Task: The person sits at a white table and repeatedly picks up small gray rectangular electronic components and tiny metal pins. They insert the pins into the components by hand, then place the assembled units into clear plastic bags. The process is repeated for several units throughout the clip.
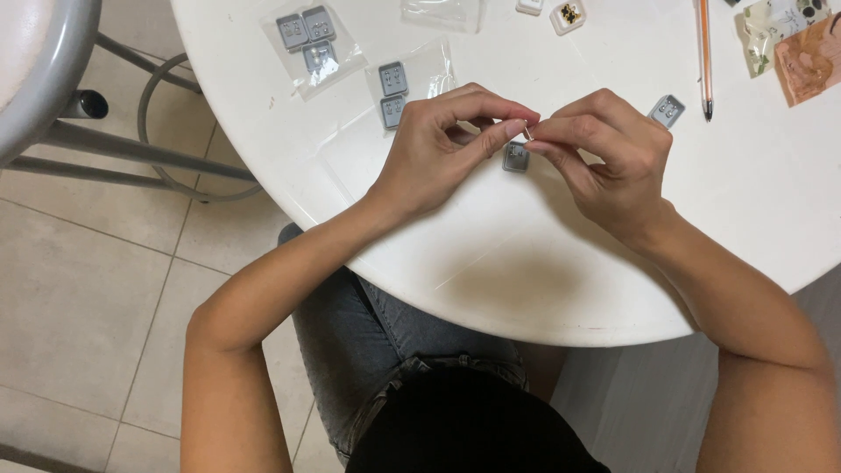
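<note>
While both hands meet above the round white table (pixel 491 263), the left hand (pixel 429 153) and right hand (pixel 604 158) pinch a tiny earring (pixel 528 132) together. Directly beneath it lies one small grey earring card (pixel 515 157). Other grey cards (pixel 393 79) already sit inside clear plastic bags (pixel 315 48) farther back on the table, while another (pixel 667 109) waits loose beside the right hand.

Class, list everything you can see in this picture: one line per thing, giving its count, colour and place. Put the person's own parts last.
Round white table: one, right and centre.
Small grey square cards: seven; three in a clear plastic bag at top left, two on a second clear bag, one under the fingertips, one beside the right hand.
Small white square cases: two, top edge.
Orange pen: one, top right.
Patterned packets: top right corner, count unclear.
Grey metal stool: one, top left, on the beige tiled floor.
Left hand and right hand: fingertips pinch a tiny object, too small to identify.
</note>
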